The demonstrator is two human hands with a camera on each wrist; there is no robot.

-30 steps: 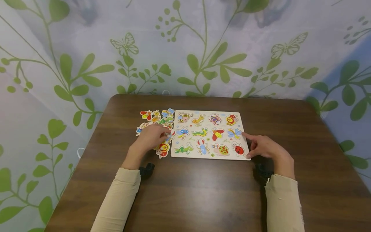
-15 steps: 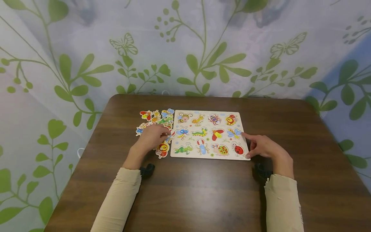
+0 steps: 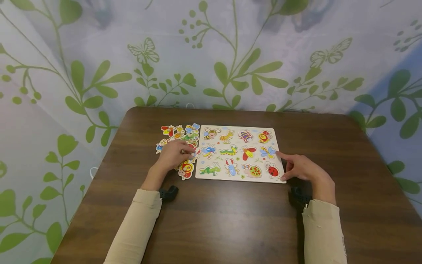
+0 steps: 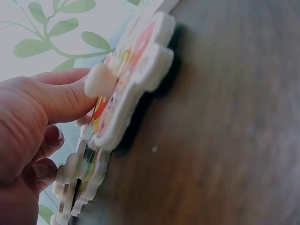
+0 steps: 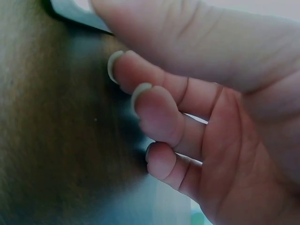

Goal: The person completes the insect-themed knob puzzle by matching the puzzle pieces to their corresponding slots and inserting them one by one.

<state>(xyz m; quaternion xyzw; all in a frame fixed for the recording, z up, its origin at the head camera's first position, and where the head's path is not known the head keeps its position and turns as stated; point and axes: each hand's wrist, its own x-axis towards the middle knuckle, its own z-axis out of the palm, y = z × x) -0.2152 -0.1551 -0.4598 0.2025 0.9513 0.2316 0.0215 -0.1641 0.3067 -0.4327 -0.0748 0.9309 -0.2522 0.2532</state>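
My left hand [image 3: 172,154] reaches over a heap of flat wooden insect puzzle pieces left of the puzzle board [image 3: 222,175]. Thumb and forefinger pinch a puzzle piece with red and blue on it [image 3: 197,151], mostly covered by the fingers. In the left wrist view, a red-and-yellow butterfly piece [image 4: 140,70] with a pale knob [image 4: 101,80] stands in front of the thumb, hiding its tip. My right hand [image 3: 301,167] rests at the board's right side, forefinger on the edge and thumb at the near corner. Its other fingers [image 5: 157,112] bend loosely beneath.
The board lies flat on a brown wooden table [image 3: 211,220], bearing several rows of printed insects. More pieces, among them a red-winged insect [image 3: 168,131] and a blue-winged bee [image 3: 192,128], lie against its left edge. A leaf-patterned cloth [image 3: 244,55] hangs behind the table.
Both hands keep nearly the same places at the heap and the board's edge. The head view has shifted slightly.
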